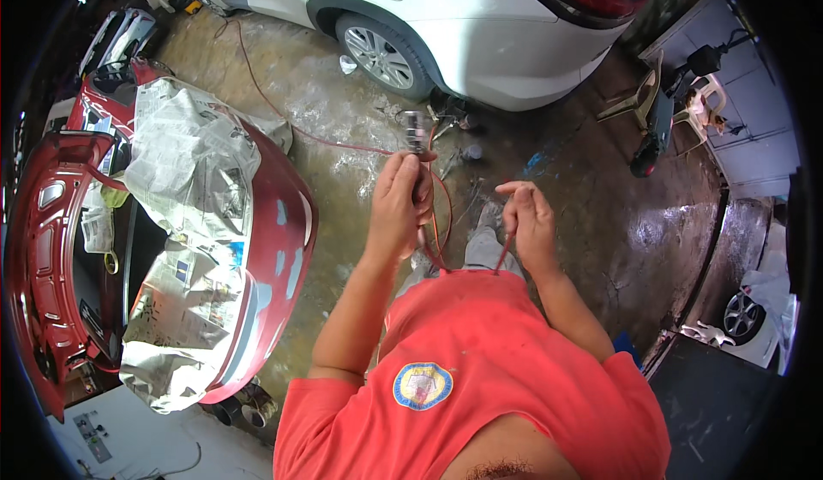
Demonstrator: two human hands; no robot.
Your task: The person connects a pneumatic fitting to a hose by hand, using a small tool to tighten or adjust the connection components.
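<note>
In front of my body, my left hand (396, 206) is closed around the lower end of a short silver metal air tool (415, 130). Its shiny cylindrical top sticks up above my fingers, while the grip is hidden, so its exact kind is unclear. A thin red air hose (445, 201) loops beside and below this hand. My right hand (533, 223) is apart on the right, its fingers curled around a red hose length (504, 250) that hangs toward my shirt. The index finger points left.
A white car (497, 56) stands ahead. On the left is a red car (296, 214) partly covered with newspaper sheets (193, 159), its trunk lid raised. The hose (317, 137) crosses the wet floor. Plastic chairs (639, 103) and a dark table (729, 403) are on the right.
</note>
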